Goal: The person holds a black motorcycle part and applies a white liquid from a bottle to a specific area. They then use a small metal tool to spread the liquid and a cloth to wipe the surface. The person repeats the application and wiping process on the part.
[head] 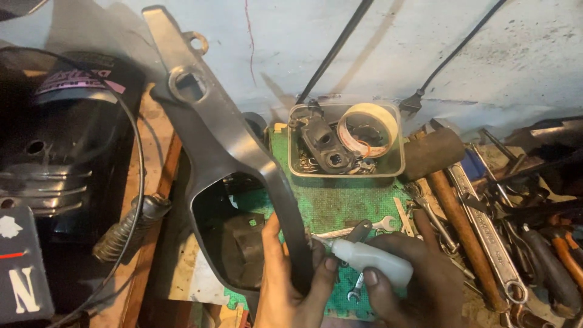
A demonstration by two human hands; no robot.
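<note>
**Grey plastic panel and a small white tube, held over a cluttered bench**

Grey and scuffed, the long plastic panel (225,152) runs from the upper left of the frame down to the bottom centre, where the left hand (291,282) holds it. That hand's thumb lies along the inner edge of the panel's large opening and its fingers are curled tight round the lower rim, clamped on it. Just to the right, the right hand (419,279) grips a small white squeeze tube (373,258), fingers closed round its body, with the thin nozzle pointing left so that its tip sits at or just beside the panel's edge; whether they touch I cannot tell.

Under both hands lies a green mat (334,203), with a few small open-ended spanners (358,229) scattered on it. Through the panel's opening a dark metal block (246,246) shows on the bench.

Farther back, at the centre of the frame, a clear plastic tub (346,146) stands on the mat, holding a roll of cream tape (367,129), a black plastic part and loose small hardware. To its right a wooden-handled mallet (443,176) lies across a heap of long spanners (486,237) and orange-handled pliers (568,255).

At the left edge sit a dark motorcycle body part (61,140) and a ribbed rubber boot on a cable (130,228). Two black cables (337,48) climb the pale wall at the top.
</note>
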